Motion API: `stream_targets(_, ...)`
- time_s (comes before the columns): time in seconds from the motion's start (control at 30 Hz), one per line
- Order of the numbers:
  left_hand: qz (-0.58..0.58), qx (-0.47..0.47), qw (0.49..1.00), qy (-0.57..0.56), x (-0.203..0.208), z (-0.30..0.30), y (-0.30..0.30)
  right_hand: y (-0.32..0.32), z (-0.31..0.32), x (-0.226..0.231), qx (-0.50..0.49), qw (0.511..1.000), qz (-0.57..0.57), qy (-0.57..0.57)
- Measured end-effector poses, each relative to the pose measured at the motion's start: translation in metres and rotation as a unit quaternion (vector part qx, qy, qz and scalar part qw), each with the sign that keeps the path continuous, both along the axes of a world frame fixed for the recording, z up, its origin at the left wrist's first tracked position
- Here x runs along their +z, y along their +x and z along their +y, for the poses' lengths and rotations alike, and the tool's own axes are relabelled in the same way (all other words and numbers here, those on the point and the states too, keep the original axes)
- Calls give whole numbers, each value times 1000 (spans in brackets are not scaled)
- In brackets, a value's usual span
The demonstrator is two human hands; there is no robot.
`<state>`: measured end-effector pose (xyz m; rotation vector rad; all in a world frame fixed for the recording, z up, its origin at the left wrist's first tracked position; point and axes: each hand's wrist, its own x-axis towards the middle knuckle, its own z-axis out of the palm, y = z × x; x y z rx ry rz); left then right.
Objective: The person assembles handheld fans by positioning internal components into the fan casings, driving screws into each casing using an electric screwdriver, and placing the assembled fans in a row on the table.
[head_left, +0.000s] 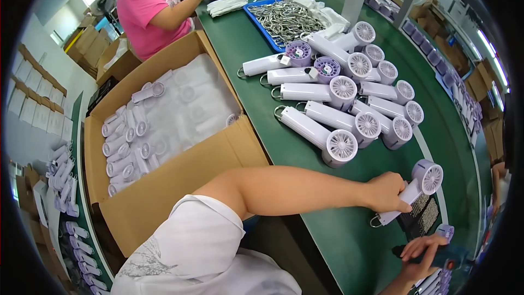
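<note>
My left hand (388, 192) is closed around the handle of a white and lilac handheld fan (429, 177), its round grille up and to the right. A metal carabiner loop hangs from the handle's lower end. Just beyond the handle lies a black tray (423, 214) of small metal screws. Nearer the lower edge, my right hand (423, 257) grips a teal and black power drill (454, 261), whose dark nose points left. Its fingers wrap the body and partly hide it. Several more handheld fans (341, 92) lie in a group on the green table, left of and beyond my left hand.
An open cardboard box (246, 136) with bagged fans stands to the left. Farther back, a blue tray (266, 35) holds metal carabiners beside white plastic bags (327, 13). A person in pink (147, 11) works at the far left. Fans line a conveyor (445, 65) on the right.
</note>
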<state>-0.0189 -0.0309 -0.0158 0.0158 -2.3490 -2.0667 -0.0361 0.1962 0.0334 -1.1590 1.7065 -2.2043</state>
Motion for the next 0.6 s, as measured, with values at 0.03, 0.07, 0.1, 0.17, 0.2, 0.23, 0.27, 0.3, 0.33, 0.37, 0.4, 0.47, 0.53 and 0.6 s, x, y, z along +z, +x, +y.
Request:
stream_targets(0.03,1,0,1000,0,0,0,0,1,4,-5,-16,1000,14,-1)
stream_targets(0.07,6,-1,1000,2,0,0,-1,3,7,-9,-33,999,28,-1)
stream_targets(0.1,10,-4,1000,3,1,0,-2,4,10,-12,-40,999,15,-3)
stream_targets(0.17,18,1,1000,9,-4,-1,-5,6,10,-14,-56,998,11,-8)
stream_targets(0.2,27,7,999,17,-7,-1,-6,6,10,-14,-71,997,10,-12)
stream_targets(0.23,26,2,1000,16,-8,-2,-8,7,11,-9,-77,997,9,-13)
stream_targets(0.27,52,1,998,38,-10,-2,-8,8,14,-1,-31,999,-6,17)
stream_targets(0.3,78,0,995,60,-13,0,-9,10,16,5,14,999,-22,46)
stream_targets(0.33,92,-5,994,55,-16,1,-10,14,14,5,-14,998,-49,24)
stream_targets(0.37,86,-5,995,52,-20,3,-11,12,13,5,-11,998,-49,23)
stream_targets(0.4,102,-6,993,66,-25,3,-11,10,12,3,-8,999,-50,22)
stream_targets(0.47,111,-32,989,94,-24,3,-11,6,13,3,-30,998,-58,18)
stream_targets(0.53,127,-34,987,95,-21,1,-9,5,11,6,-25,996,-83,1)
stream_targets(0.6,153,-34,983,91,-16,0,-6,4,11,9,-32,995,-91,-3)
